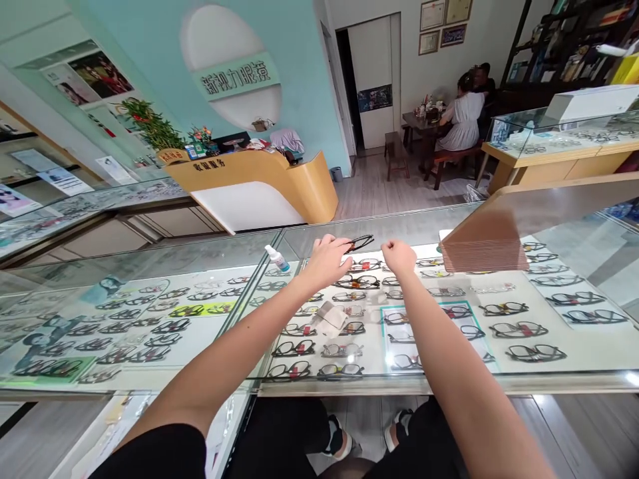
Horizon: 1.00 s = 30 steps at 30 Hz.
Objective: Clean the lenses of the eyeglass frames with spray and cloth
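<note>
Over the glass counter, my left hand (329, 258) grips a pair of dark-framed eyeglasses (363, 242) by one side, and the rest of the frame sticks out to the right of the fingers. My right hand (399, 257) is closed in a fist just right of the eyeglasses, apart from them. Whatever it may hold is hidden. A small white spray bottle (277, 258) with a blue label stands on the glass left of my left hand. Below that hand lies a small pale packet or cloth (330, 319).
Rows of eyeglasses (535, 352) fill the glass display case (409, 386) under my arms. On the right, a large brown panel (504, 223) leans over the counter. Beyond are a reception desk (314, 186) and two people (464, 110) at a dark table.
</note>
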Each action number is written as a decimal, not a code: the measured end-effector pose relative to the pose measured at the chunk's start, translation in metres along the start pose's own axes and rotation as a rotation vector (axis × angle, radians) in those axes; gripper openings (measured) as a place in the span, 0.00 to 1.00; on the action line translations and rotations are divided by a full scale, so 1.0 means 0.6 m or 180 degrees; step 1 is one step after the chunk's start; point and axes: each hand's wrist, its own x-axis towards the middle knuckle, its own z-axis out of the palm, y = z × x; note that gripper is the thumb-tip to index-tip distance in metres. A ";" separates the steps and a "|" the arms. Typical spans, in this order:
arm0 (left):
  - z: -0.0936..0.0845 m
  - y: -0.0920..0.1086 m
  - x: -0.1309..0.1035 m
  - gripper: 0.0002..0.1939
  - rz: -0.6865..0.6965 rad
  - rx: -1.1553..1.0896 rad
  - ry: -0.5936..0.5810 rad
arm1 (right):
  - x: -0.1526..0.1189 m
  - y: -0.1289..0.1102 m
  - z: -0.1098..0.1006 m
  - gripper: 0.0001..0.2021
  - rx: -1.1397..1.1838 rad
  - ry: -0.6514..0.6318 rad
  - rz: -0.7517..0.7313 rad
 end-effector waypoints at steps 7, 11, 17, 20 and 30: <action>-0.106 -0.007 -0.190 0.23 -0.0227 -0.0552 -0.0125 | -0.006 0.001 -0.002 0.11 -0.0088 0.0047 0.0007; -0.157 -0.019 -0.322 0.19 -0.0456 -0.0931 -0.0558 | -0.010 0.003 -0.006 0.13 -0.0179 0.0095 -0.0017; -0.205 -0.041 -0.501 0.14 -0.0960 -0.1037 -0.0395 | -0.018 0.004 -0.011 0.15 -0.0341 0.0131 -0.0080; -0.201 -0.061 -0.575 0.14 -0.1316 -0.1073 -0.0165 | -0.016 0.011 -0.011 0.16 -0.0390 0.0120 -0.0111; -0.149 -0.142 -0.757 0.08 -0.2668 -0.1133 -0.0383 | -0.021 0.017 -0.017 0.16 -0.0394 0.0094 0.0006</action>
